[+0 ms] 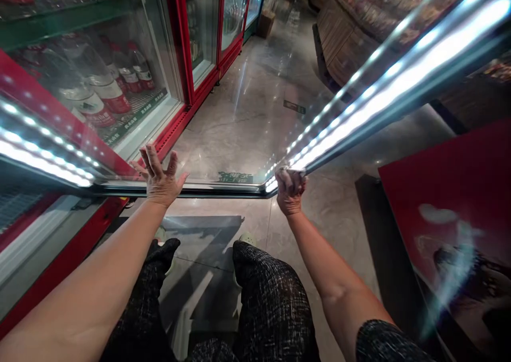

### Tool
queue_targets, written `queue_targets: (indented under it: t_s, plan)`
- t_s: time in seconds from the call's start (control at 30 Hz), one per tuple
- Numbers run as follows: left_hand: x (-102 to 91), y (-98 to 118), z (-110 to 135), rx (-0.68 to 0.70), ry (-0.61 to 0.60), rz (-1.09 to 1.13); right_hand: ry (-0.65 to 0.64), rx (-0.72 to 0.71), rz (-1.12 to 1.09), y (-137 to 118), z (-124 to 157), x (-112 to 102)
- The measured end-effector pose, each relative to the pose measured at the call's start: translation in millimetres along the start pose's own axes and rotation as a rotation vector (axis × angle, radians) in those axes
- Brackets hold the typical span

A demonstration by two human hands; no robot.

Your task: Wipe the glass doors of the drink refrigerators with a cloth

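Observation:
A glass cooler door (pixel 215 190) with bright LED strips along its sides stands swung out in front of me. My right hand (pixel 291 187) is closed round the door's frame at the lower right corner. Its fingertips are partly hidden, and I cannot make out whether anything else is in it. Near the bottom rail at the left, my left hand (pixel 159 180) is open with fingers spread. It holds nothing and lies over the glass or rail; whether the palm presses on it I cannot tell.
Red-framed coolers (pixel 187 42) line the left side, with bottles with red labels (pixel 101 93) on a shelf. A wooden display stand (pixel 343 42) is at the back right. A red panel (pixel 447 191) stands at right. A cardboard box (pixel 265 24) sits on the tiled floor (pixel 239 117).

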State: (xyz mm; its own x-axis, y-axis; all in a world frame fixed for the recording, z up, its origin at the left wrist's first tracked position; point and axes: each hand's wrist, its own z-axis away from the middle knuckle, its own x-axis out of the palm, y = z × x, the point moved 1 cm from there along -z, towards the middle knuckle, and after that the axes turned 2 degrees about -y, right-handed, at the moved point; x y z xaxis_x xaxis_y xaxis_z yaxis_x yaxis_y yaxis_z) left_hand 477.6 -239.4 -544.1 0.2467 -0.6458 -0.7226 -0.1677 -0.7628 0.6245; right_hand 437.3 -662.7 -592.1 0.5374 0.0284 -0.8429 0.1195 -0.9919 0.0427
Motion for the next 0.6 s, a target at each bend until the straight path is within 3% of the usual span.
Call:
queue_targets:
  t_s: [0.17,0.4,0.5,0.6]
  plan:
    - [1.6,-1.9,-0.4,0.011,0.008,-0.036,-0.114,-0.073,-0.118,-21.3,52.9,42.3]
    - [-12.6,-19.8,5.2,-0.012,0.165,-0.086,-0.090,-0.030,-0.137,-8.6,37.2,49.1]
    - [-14.9,-35.1,6.8,-0.117,0.233,-0.033,-0.068,0.039,-0.116,-17.9,38.9,58.1]
    - [-12.4,-47.9,6.2,-0.255,0.267,0.017,-0.191,0.127,-0.268,-32.0,52.6,73.5]
